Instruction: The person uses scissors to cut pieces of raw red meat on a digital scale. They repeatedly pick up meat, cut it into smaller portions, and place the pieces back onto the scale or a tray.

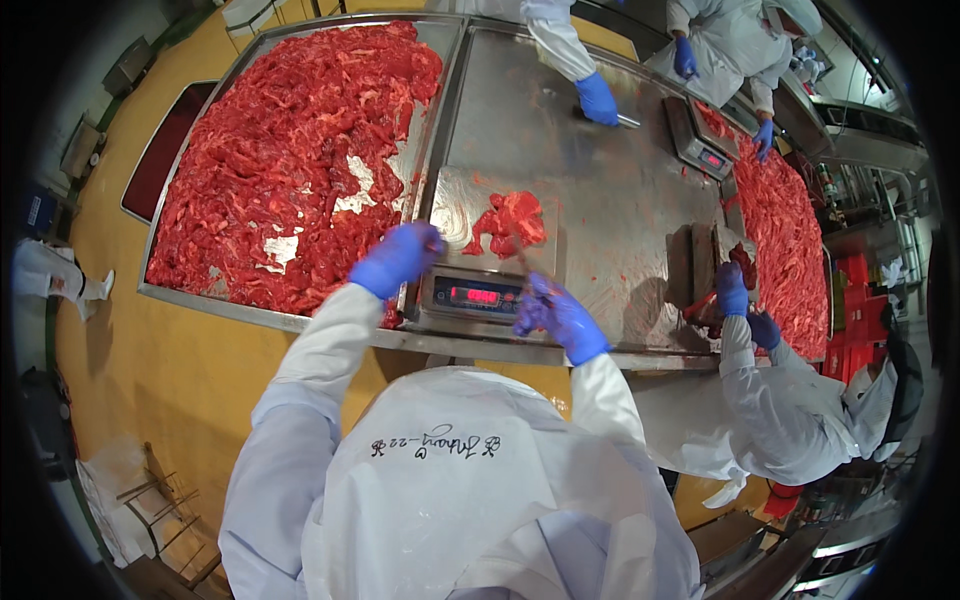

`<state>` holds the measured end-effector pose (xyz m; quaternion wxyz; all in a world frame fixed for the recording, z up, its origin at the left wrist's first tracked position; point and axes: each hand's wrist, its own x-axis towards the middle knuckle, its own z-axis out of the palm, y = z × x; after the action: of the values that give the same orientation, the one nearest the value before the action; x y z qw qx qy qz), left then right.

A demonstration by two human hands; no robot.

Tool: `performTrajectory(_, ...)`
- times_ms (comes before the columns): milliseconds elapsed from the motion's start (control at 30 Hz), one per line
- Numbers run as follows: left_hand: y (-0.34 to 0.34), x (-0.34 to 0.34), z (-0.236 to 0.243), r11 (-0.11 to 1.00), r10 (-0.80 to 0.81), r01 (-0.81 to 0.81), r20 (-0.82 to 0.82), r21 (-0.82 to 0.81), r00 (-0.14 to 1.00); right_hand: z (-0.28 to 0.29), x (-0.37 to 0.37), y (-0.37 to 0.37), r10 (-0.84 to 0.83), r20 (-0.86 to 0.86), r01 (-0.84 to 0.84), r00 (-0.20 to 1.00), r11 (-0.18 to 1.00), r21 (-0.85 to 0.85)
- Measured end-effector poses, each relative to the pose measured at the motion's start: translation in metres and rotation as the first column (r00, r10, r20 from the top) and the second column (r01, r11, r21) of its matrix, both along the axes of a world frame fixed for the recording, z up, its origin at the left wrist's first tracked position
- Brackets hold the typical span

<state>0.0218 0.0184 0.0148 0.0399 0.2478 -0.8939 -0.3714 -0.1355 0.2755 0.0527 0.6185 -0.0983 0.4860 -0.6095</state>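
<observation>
My left hand (398, 260), in a blue glove, is closed beside the left edge of the weighing scale (425, 290), near the heaped meat; whatever it may hold is hidden. Fingers of my gloved right hand (560, 318) are wrapped round what looks like a slim knife (520, 256), its narrow blade pointing away from me. Blood stains that glove's fingers. A small pile of red meat pieces (517, 218) lies on the scale's steel plate, just beyond the blade. The scale's lit display faces me between my hands.
Left stands a wide steel tray (290, 322) heaped with raw meat (300, 150). More meat (785, 240) fills the right side. Co-workers' gloved hands (597, 98) reach in from the far side; another person (800, 400) works at right. A second scale (700, 138) sits far right.
</observation>
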Motion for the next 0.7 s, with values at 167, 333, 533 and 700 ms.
performTrajectory(167, -0.065, 0.08, 0.06, 0.824, 0.475, -0.217, -0.43, 0.523, 0.768, -0.016, -0.029, 0.073, -0.242, 0.005, 0.239, 0.97, 0.953, -0.184)
performTrajectory(333, -0.092, 0.164, -0.081, 0.763, 0.514, -0.424, 0.059, -0.488, 0.856, -0.05, -0.04, 0.1, -0.413, -0.035, 0.411, 0.91, 0.911, -0.038)
performTrajectory(533, -0.095, 0.13, -0.061, 0.791, 0.612, -0.608, -0.068, 0.071, 0.788, -0.097, -0.093, 0.12, -0.296, 0.641, 0.46, 0.708, 0.882, -0.101)
performTrajectory(700, 0.012, -0.068, -0.013, 0.921, 0.195, -0.242, -0.177, -0.306, 0.965, -0.041, -0.102, -0.035, 0.168, -0.427, 0.093, -0.889, 0.977, 0.192)
